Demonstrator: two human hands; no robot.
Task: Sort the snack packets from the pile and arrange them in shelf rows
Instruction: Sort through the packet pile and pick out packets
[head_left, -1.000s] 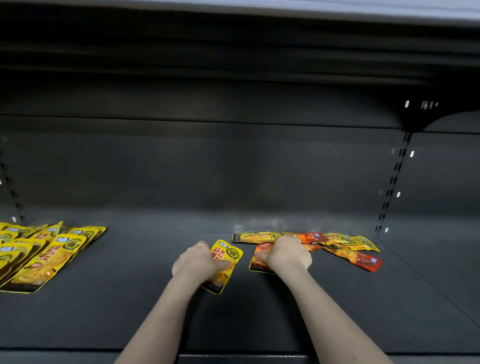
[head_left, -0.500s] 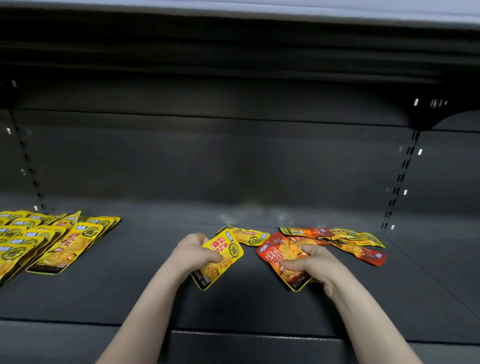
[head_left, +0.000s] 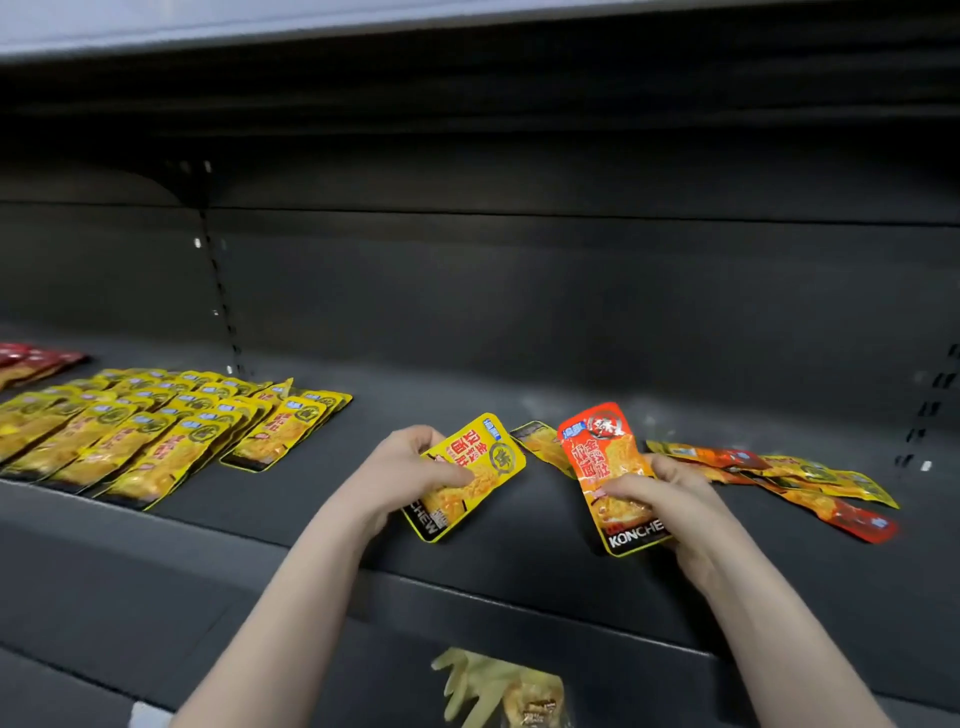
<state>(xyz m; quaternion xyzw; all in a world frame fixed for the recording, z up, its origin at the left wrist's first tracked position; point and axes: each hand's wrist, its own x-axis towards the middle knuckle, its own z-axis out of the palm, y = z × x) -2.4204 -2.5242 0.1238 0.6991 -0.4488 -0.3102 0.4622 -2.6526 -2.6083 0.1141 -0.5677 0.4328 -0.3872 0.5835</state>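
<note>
Yellow rows left; loose pile right; glove below.

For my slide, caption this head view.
Left hand holds glossy yellow snack packet, right hand glossy red snack packet.

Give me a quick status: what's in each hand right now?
Left hand grips yellow packet. Right hand grips red packet. Unsorted pile waits right; yellow rows left. Nothing blocking.

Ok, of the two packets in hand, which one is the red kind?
The red packet in the right hand, printed KONCHEW along its bottom edge. The left hand holds a yellow packet, matching the yellow rows at left.
</note>
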